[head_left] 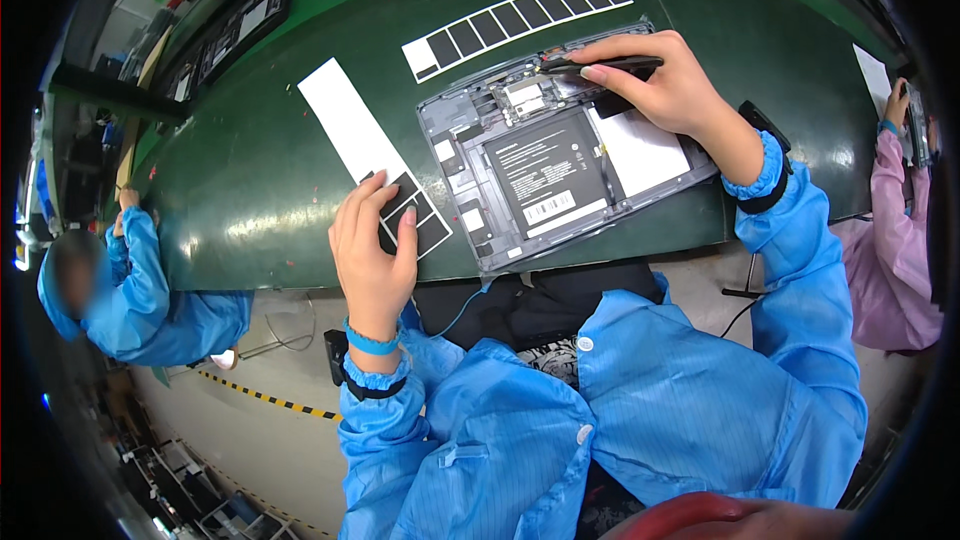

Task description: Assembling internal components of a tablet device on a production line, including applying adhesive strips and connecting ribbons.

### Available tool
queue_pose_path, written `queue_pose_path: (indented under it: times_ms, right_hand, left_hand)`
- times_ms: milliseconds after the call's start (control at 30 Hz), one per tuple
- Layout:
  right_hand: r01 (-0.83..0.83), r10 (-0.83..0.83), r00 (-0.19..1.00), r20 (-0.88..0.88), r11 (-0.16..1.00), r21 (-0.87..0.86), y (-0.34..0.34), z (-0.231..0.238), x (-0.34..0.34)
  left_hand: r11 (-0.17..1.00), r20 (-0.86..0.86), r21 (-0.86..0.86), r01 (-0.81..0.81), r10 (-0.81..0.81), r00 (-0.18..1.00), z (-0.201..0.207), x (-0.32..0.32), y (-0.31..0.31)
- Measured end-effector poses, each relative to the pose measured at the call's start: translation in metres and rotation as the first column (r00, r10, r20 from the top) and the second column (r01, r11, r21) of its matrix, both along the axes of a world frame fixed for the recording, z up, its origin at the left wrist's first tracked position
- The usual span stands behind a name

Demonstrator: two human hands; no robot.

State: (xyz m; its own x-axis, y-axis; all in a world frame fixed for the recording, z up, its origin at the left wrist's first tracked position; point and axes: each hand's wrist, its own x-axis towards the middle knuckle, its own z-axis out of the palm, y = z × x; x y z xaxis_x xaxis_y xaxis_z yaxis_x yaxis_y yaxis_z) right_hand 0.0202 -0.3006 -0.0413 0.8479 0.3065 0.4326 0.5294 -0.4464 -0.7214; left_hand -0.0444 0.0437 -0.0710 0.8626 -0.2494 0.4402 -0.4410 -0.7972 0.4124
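An opened laptop base (455,180) lies on the green table in front of me, its inside facing up. A black battery (548,172) with a printed label and a circuit board (525,98) sit in it. My right hand (665,80) is closed around black tweezers (635,63), whose tips are over the board along the far edge. My left hand (372,250) rests with fingers apart on a white backing sheet (345,115) bearing a few black rectangular stickers (430,233), left of the laptop base. Nothing shows between its fingers.
A second white strip (425,47) with a row of black stickers lies beyond the laptop base. A co-worker in blue (140,280) sits at the left, and another in pink (890,250) at the right. Other laptop parts (235,25) are on a rack at far left.
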Motion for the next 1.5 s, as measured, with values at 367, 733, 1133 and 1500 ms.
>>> queue_pose_path:
  times_ms: [367,733,1133,1500]
  right_hand:
    - [0.065,-0.005,0.969,-0.246,0.97,0.235,0.001,0.004,-0.004]
    - [-0.011,0.002,0.981,-0.192,0.999,-0.044,0.136,0.055,-0.005]
    - [-0.06,0.034,0.964,-0.262,0.994,-0.092,0.185,0.0,0.021]
    - [-0.054,0.184,0.903,-0.388,0.945,0.323,0.175,0.0,0.024]
  left_hand:
    - [0.896,0.007,-0.426,-0.123,0.139,0.99,0.001,-0.011,0.018]
    - [0.988,0.115,0.05,-0.147,0.14,0.983,-0.015,0.004,0.033]
    - [0.974,0.123,0.12,-0.19,0.175,0.977,-0.017,0.004,0.022]
    - [0.97,0.077,0.138,-0.199,0.19,0.979,-0.013,0.007,0.021]
